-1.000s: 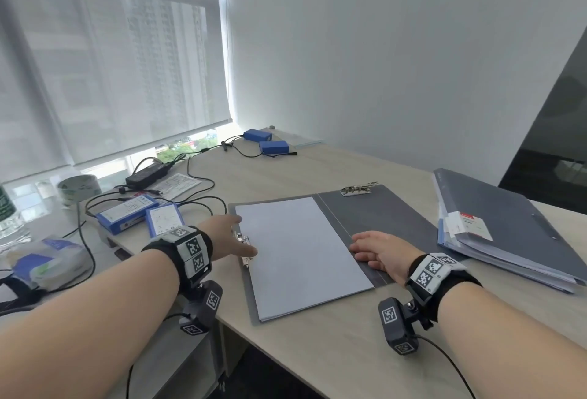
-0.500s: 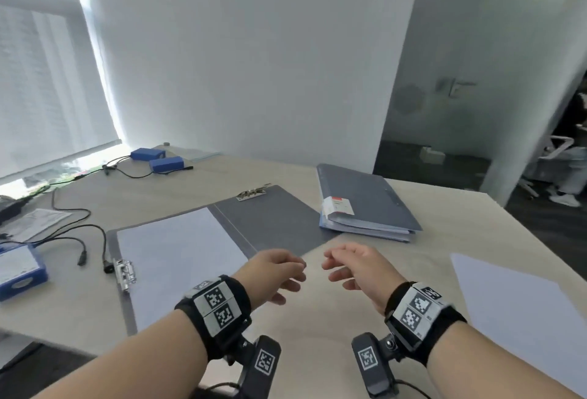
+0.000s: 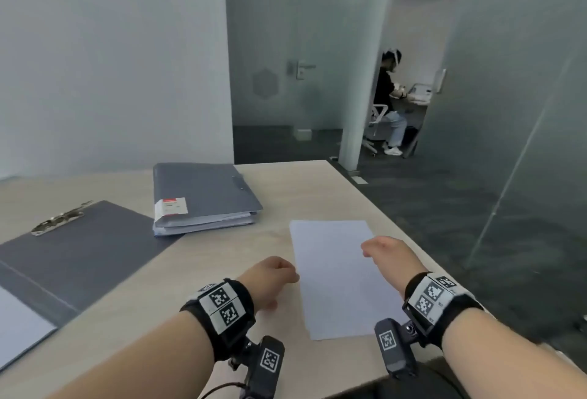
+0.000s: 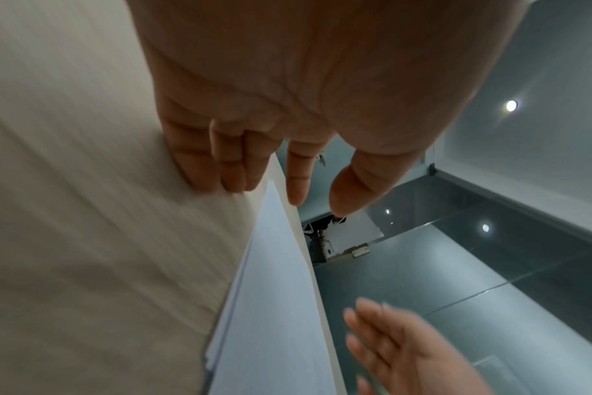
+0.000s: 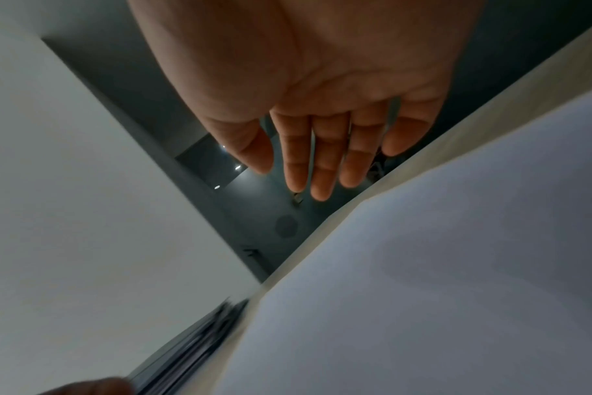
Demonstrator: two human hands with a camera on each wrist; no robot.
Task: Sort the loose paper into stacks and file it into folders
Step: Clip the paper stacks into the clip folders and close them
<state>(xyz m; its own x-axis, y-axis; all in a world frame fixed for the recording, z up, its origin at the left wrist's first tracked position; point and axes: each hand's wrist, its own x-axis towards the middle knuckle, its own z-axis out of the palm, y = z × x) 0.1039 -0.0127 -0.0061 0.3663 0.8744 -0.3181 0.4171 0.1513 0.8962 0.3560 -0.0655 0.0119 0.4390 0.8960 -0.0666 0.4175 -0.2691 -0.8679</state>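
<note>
A stack of loose white paper (image 3: 336, 274) lies near the table's right edge. My left hand (image 3: 273, 274) hovers at the stack's left edge with relaxed fingers (image 4: 233, 171) and holds nothing. Above the stack's right side, my right hand (image 3: 386, 255) is open, its fingers (image 5: 321, 165) straight and apart from the paper (image 5: 440, 280). An open grey folder (image 3: 73, 258) with a metal clip (image 3: 60, 217) lies at the left, with white sheets (image 3: 19, 328) on its near flap. A closed, filled grey folder (image 3: 203, 198) rests at the back.
The table's right edge (image 3: 374, 208) drops to dark carpet close beside the paper. A glass partition (image 3: 524, 112) stands to the right. Another person (image 3: 389, 103) sits at a desk in the far room.
My view has swung right, away from the open folder. Both hands left the folder and moved right to the loose paper stack by the table's right edge.
</note>
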